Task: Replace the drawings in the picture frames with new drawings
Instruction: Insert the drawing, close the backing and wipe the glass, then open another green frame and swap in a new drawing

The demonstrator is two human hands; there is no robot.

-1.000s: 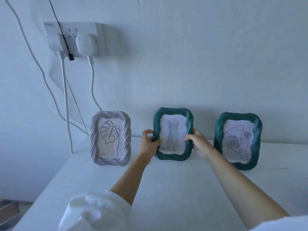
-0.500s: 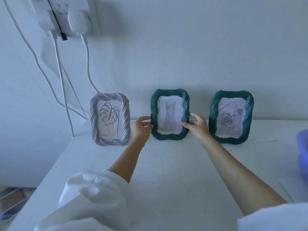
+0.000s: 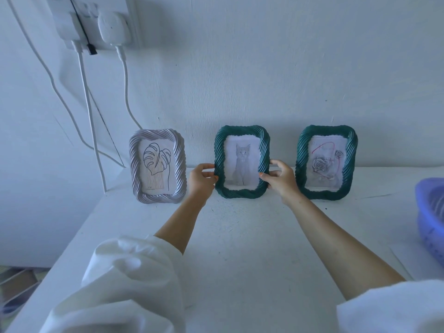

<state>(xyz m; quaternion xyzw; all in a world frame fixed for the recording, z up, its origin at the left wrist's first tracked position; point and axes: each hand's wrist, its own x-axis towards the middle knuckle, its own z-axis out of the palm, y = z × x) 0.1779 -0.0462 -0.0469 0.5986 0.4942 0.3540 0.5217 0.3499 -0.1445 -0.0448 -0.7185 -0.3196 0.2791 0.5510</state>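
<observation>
- Where the cat frame (image 3: pixel 241 197) stands, I see the left hand (image 3: pixel 201 183) curled, apparently pinching its edge.
- On the opposite edge the right hand (image 3: pixel 281 181) grips, thumb in front.

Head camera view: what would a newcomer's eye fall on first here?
Three twisted-rim frames stand in a row on the white table against the wall: the silver leaf frame at left, the green cat frame in the middle, the green rose frame at right. The left hand and the right hand grip the cat frame's two sides. A purple basket peeks in at the right edge.
</observation>
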